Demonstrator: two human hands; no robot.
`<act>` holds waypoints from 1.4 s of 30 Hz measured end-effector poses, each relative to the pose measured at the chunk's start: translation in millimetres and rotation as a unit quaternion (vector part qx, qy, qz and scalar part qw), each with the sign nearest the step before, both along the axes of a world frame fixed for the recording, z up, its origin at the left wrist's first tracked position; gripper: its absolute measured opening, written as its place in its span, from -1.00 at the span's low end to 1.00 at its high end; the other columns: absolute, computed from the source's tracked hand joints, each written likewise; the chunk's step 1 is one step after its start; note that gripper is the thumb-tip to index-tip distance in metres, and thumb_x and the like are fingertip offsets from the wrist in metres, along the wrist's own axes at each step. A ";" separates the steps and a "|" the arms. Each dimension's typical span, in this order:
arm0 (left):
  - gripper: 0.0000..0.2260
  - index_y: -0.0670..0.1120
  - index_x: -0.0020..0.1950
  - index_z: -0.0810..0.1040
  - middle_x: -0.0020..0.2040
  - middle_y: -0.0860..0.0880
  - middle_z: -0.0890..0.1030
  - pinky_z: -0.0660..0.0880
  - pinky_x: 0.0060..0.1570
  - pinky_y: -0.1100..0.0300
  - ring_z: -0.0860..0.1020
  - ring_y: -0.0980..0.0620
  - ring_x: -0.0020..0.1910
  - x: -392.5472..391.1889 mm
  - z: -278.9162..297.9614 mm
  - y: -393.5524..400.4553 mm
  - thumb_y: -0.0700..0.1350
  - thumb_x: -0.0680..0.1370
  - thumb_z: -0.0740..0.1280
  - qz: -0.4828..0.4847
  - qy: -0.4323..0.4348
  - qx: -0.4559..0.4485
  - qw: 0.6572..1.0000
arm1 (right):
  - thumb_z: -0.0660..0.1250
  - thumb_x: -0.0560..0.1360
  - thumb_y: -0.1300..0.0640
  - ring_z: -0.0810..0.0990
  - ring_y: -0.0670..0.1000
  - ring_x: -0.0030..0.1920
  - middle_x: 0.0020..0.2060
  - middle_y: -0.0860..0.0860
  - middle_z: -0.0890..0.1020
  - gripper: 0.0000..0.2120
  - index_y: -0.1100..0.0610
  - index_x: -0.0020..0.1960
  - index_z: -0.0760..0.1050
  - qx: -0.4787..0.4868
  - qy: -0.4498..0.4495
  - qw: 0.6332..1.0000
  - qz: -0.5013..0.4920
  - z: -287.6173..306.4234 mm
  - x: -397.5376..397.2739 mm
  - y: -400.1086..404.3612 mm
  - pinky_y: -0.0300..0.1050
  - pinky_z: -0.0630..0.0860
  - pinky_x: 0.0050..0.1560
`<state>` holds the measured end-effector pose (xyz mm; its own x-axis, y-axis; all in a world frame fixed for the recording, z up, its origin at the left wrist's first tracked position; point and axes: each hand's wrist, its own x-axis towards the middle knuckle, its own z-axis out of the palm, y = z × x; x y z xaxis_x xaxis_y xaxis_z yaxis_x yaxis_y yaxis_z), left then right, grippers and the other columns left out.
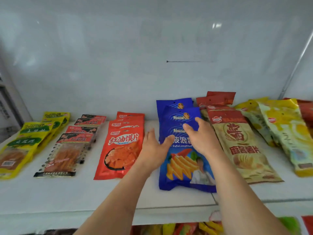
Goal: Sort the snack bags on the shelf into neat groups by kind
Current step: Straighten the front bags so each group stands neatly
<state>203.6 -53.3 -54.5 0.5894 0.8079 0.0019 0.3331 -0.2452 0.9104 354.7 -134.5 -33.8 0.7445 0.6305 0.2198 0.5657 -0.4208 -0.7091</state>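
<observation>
Snack bags lie in rows on a white shelf [50, 197]. From the left: yellow bags [25, 143], clear bags with red-black headers [67, 153], red bags [120, 150], blue bags [184, 168], tan bags with red tops [242, 146], and yellow-white bags [286, 133]. My left hand [155, 148] rests at the left edge of the front blue bag, fingers apart, thumb on the bag. My right hand [201, 136] lies flat on top of the blue stack, fingers spread.
A white back wall [152, 65] rises behind the shelf. A metal upright [294, 72] stands at the right. More colourful bags [186, 228] show on a lower shelf below the front edge. A red bag [306, 112] sits at far right.
</observation>
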 end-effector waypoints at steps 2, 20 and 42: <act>-0.10 -0.04 0.54 0.26 0.49 -0.05 0.42 0.50 0.37 -0.06 0.48 -0.05 0.41 15.5 -8.1 -2.9 0.42 0.36 0.39 0.024 -0.026 -0.055 0.998 | 0.21 0.56 -0.30 0.35 0.17 0.47 0.51 0.12 0.33 -0.27 0.13 0.56 0.21 -0.031 0.031 0.999 -0.011 -12.5 7.3 -5.1 0.15 0.34 0.42; -0.43 -0.03 0.41 0.26 0.28 -0.10 0.57 0.69 -0.09 0.07 0.68 -0.06 0.10 51.2 -6.8 31.9 0.14 0.55 0.43 0.029 -0.042 -0.126 0.991 | 0.26 0.48 -0.40 0.53 0.14 0.33 0.49 0.05 0.38 -0.09 0.05 0.62 0.02 -0.008 0.218 0.976 -0.001 -11.2 63.5 32.6 0.03 0.52 0.21; -0.31 0.11 0.61 0.25 0.66 -0.04 0.16 0.00 0.54 -0.22 0.02 -0.20 0.65 28.8 -11.9 -35.9 0.41 0.56 -0.02 -0.040 0.204 0.385 0.899 | 0.00 0.61 -0.34 -0.14 0.10 0.62 0.64 -0.03 -0.05 -0.35 -0.12 0.63 0.02 -0.168 -0.163 0.969 0.074 15.3 80.1 95.0 0.24 -0.06 0.53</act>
